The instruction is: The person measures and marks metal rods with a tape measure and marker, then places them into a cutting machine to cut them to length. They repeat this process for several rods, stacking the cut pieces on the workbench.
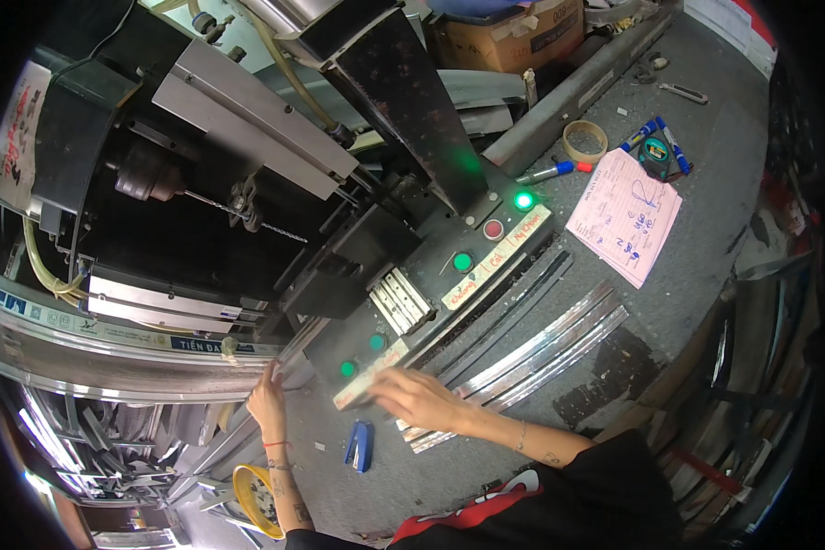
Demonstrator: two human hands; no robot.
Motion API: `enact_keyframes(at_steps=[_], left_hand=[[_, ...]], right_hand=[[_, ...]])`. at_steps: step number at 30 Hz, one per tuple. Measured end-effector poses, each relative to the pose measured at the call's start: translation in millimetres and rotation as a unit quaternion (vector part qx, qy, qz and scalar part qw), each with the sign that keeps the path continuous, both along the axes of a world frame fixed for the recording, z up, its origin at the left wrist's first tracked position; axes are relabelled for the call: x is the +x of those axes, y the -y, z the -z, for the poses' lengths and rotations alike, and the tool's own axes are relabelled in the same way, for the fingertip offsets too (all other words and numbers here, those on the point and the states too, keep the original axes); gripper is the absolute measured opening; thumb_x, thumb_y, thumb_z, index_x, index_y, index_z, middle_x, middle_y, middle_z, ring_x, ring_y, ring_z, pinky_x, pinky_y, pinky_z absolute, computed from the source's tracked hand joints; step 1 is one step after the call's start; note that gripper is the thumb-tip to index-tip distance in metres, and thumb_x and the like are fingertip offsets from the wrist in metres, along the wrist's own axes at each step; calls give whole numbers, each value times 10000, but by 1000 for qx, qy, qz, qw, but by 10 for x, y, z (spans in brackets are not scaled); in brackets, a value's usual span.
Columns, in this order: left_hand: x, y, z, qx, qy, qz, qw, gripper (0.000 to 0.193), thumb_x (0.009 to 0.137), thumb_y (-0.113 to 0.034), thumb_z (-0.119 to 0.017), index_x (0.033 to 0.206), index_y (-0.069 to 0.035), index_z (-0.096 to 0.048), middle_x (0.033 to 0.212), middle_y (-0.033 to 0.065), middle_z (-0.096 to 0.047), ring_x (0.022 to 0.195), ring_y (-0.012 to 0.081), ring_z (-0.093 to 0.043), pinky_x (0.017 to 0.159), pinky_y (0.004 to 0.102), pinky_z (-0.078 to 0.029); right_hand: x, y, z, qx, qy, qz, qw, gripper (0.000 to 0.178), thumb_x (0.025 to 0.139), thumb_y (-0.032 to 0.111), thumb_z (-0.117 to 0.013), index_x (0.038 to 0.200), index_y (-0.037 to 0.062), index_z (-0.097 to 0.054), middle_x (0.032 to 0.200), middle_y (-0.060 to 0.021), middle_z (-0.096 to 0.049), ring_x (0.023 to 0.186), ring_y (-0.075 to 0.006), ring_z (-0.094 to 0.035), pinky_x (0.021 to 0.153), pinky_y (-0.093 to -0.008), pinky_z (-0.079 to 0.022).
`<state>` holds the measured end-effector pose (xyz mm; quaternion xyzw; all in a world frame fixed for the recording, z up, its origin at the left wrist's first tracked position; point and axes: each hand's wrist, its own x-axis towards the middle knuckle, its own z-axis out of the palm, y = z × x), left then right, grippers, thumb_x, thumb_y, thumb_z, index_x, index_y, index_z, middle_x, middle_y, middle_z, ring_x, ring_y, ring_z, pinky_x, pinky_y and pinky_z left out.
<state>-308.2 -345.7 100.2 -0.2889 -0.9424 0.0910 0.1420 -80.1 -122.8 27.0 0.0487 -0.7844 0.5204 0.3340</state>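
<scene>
My left hand (266, 403) is raised beside the right end of a long metal profile (137, 380), where it meets the black machine. Its fingers are mostly curled, with the tips up near the profile's edge; what they hold, if anything, is hidden. Over the lower end of the control panel (431, 293), my right hand (417, 399) hovers above a pale label strip, fingers loosely spread, slightly blurred and holding nothing visible. Near it are two green buttons (348, 368). Farther up the panel sit another green button (463, 262), a red button (493, 229) and a lit green lamp (523, 201).
A drill chuck with a long bit (247, 215) points over the machine bed. Shiny metal strips (541, 348) lie under my right forearm. A blue stapler (359, 446), pink paper (623, 215), tape roll (585, 142), markers and tape measure (654, 158) rest on the bench. A yellow bucket (255, 500) stands below.
</scene>
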Motion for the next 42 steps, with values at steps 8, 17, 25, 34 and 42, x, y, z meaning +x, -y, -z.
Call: enact_keyframes(at_steps=[8, 17, 25, 34, 42], left_hand=[[-56, -215, 90, 0, -3, 30, 1000, 323, 857, -233, -625, 1175, -191, -593, 777, 168, -667, 680, 362, -650, 551, 452, -492], [-110, -247, 49, 27, 66, 17, 997, 310, 877, -258, -632, 1172, -165, -612, 771, 135, -677, 726, 354, -654, 607, 459, -485], [-96, -286, 109, 64, 49, 41, 996, 320, 879, -299, -637, 1159, -146, -625, 759, 142, -675, 715, 359, -657, 610, 448, -488], [134, -370, 37, 122, 52, 2, 991, 359, 838, -208, -680, 1155, -67, -591, 783, 135, -649, 727, 339, -646, 623, 419, -504], [1158, -543, 289, 114, 48, 205, 971, 689, 682, -337, -801, 1253, -73, -519, 1252, 94, -572, 1166, 308, -503, 975, 422, -368]], right_hand=[[15, -1, 15, -9, 7, -22, 1000, 207, 892, 147, -597, 1033, -2, -626, 1016, -113, -572, 922, -282, -610, 819, -384, -503], [9, -83, 70, 27, 54, -5, 998, 224, 898, 151, -595, 1075, 21, -640, 1086, -149, -663, 1003, -289, -648, 864, -415, -521], [9, -47, 99, 31, 85, -35, 995, 225, 907, 147, -580, 1077, 12, -640, 1037, -149, -683, 992, -278, -655, 867, -406, -514], [-17, -59, 124, 38, 23, 7, 999, 187, 894, 125, -564, 1020, 3, -631, 917, -144, -676, 853, -278, -659, 798, -377, -492], [33, -169, 0, 35, 40, 6, 999, 196, 885, 114, -588, 1041, 10, -646, 928, -145, -691, 825, -273, -668, 757, -383, -511]])
